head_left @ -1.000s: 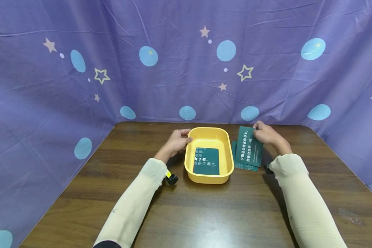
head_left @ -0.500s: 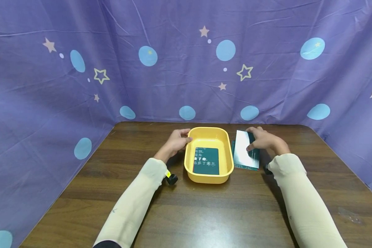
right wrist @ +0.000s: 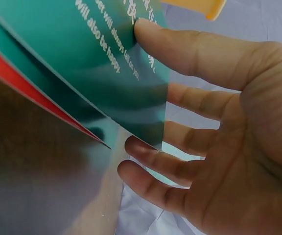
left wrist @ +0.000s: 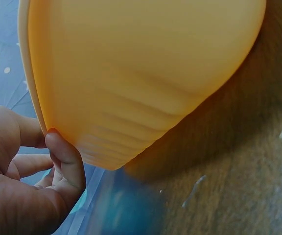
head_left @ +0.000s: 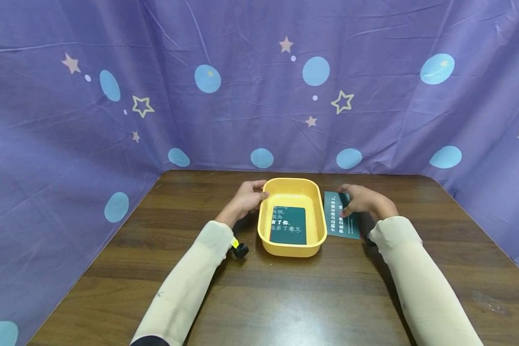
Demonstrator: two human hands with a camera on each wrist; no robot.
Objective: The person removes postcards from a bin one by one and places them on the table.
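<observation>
A yellow plastic tray [head_left: 292, 250] stands on the table with a dark green printed card [head_left: 288, 236] lying inside at its near end. My left hand [head_left: 245, 198] pinches the tray's left rim; in the left wrist view the thumb and fingers hold the edge of the yellow wall [left wrist: 131, 54]. To the right of the tray, my right hand [head_left: 365, 201] holds another green card [head_left: 332, 218] with white lettering. The right wrist view shows the thumb on its printed face [right wrist: 87, 63] and fingers at and behind its edge. Below it lies another green layer with a red edge [right wrist: 38, 105].
The brown wooden table [head_left: 268, 298] carries the tray and cards. A purple curtain [head_left: 259, 96] with stars and dots hangs behind the table and at both sides. A black wrist camera [head_left: 240, 250] sits by the left cuff, close to the tray.
My right hand has brought the raised green card down and slightly left, onto the green layer beside the tray. Its thumb now lies on the printed face. The left hand and tray have stayed put.
</observation>
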